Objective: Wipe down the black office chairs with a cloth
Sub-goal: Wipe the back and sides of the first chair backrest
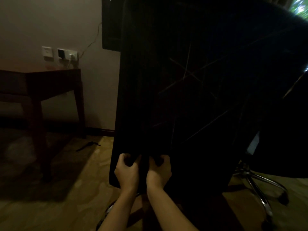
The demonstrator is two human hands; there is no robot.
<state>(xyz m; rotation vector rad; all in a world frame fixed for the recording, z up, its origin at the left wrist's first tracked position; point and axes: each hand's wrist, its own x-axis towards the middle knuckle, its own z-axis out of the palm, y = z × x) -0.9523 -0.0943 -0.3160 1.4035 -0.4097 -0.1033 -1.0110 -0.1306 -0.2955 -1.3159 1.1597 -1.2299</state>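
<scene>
Dim beige walls are closing in a poorly lit room, where a dark wooden side table (pixel 50 84) is standing at the left below white wall sockets (pixel 60 54), its tabletop barely readable. A patterned yellowish carpet (pixel 93 172) is running beneath. Toward the middle, a person's left hand (pixel 127 170) and right hand (pixel 159 170) are working side by side, each grip curled tight on dark material low against the tall black padded chair back (pixel 175 97) filling the centre. Whether that bunched material is the cleaning cloth or the chair's own upholstery cannot be told in this gloom. Judging by the pose, the wiping of the lower backrest is under way or about to begin; the next move is calling for firm strokes across the panel. At the right, a chrome star-shaped chair base (pixel 260 187) is showing, while the seat, armrests and any second chair are being swallowed by shadow or cut off.
</scene>
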